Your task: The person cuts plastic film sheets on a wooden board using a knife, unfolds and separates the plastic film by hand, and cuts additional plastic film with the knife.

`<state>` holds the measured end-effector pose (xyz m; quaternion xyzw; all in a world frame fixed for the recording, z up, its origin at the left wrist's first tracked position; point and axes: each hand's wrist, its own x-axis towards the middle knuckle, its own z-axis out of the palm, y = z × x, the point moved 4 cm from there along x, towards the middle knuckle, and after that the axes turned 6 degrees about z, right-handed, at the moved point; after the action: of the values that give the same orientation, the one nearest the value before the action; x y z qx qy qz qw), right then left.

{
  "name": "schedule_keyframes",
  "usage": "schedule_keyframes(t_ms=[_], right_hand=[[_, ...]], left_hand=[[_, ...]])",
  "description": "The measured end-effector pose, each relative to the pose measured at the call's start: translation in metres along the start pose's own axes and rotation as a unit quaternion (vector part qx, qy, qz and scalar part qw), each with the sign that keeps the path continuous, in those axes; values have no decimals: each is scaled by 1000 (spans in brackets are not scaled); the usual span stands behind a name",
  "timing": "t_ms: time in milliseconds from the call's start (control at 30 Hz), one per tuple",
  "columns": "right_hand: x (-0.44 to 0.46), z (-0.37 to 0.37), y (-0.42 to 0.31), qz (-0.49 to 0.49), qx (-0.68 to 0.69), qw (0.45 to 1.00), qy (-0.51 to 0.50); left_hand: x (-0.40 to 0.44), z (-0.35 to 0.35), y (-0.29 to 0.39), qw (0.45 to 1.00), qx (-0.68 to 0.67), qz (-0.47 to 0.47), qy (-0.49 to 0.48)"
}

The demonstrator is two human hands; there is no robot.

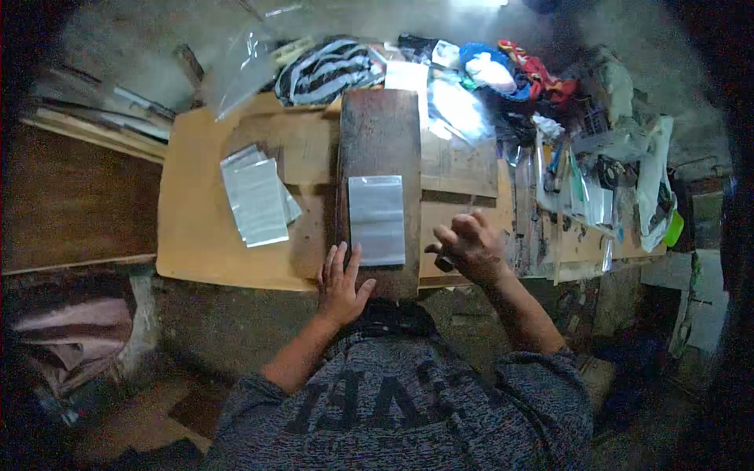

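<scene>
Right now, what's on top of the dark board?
A silvery packet lies flat on the dark board, with the left hand at its near left corner. The wood beneath the packet is covered.

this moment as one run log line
left hand: at corner of pale sheet | right hand: holding small dark item | sheet: flat on dark board

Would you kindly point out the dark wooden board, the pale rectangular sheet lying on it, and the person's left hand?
Dark wooden board (381, 133): head view, on its bare far part.
Pale rectangular sheet (377, 221): head view, on its middle.
Left hand (341, 286): head view, on the back of the hand.
</scene>
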<state>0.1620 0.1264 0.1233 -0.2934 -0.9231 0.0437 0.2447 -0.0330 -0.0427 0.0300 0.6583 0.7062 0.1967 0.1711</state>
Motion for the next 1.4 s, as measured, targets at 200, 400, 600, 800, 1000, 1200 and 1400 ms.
schedule_keyframes(t_ms=[200,400,600,800,1000,1200,1400], right_hand=[[-40,35,27,-30,48,996,-72],[-72,58,48,-73,57,992,-91],[-91,81,70,-60,88,984,-142],[-90,74,67,-31,116,981,-151],[-42,30,8,308,279,908,-62],[-57,105,-1,332,214,915,-78],[-65,100,-5,355,247,900,-50]], left_hand=[[-1,8,-2,1000,6,-15,1],[2,5,1,999,23,-23,-22],[5,4,5,999,26,-32,-32],[9,7,6,999,5,-41,-12],[8,13,6,999,6,-30,18],[7,23,18,999,34,0,-26],[11,16,20,996,-33,48,-65]])
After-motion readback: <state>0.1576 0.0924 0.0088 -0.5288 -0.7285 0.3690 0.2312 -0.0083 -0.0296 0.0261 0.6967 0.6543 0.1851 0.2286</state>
